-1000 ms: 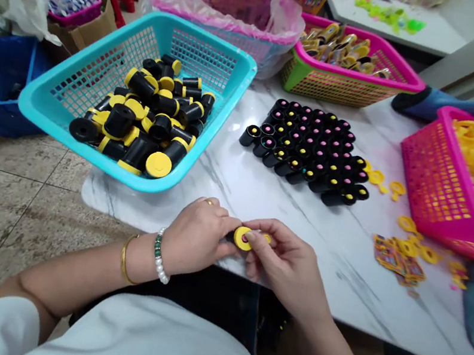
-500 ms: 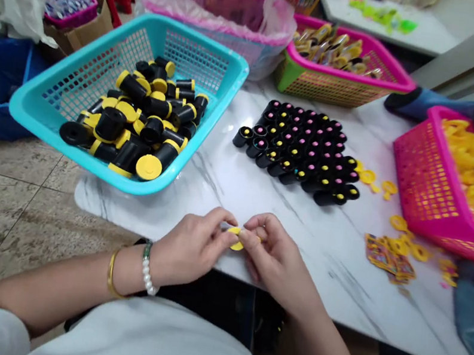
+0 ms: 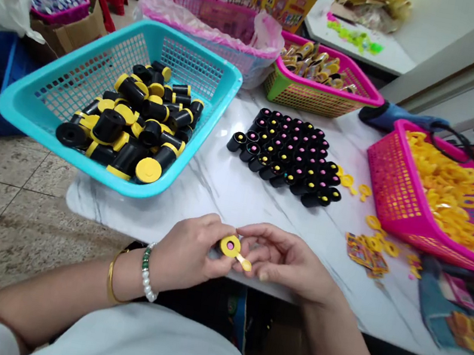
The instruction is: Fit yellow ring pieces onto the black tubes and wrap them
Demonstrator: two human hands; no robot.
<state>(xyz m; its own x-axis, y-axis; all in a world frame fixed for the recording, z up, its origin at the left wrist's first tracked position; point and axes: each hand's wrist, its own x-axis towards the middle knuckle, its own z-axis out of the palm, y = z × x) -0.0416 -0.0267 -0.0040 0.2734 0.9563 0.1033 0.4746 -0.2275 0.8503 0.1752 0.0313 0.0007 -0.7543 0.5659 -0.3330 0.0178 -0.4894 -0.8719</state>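
My left hand pinches a small black container with a yellow ring-shaped cap between thumb and fingers. A pink dot shows in the middle of the ring, and a short yellow tab sticks out toward the lower right. Most of the container's body is hidden by the fingers. My right hand is just to the right, palm partly turned up, its fingers loosely curled and apart around the tab's end. Beyond my hands, rows of black containers stand on the marbled table, with pink or yellow dots in their tops.
At the left, a turquoise basket holds black containers with yellow caps. On the right, a pink basket is heaped with yellow ring pieces. Loose yellow rings and small printed packets lie nearby. A pink-green basket stands behind.
Both hands were pinching the yellow cap together. Now the left hand alone holds it, with the ring facing up, and the right hand has loosened its fingers. The view has shifted slightly.
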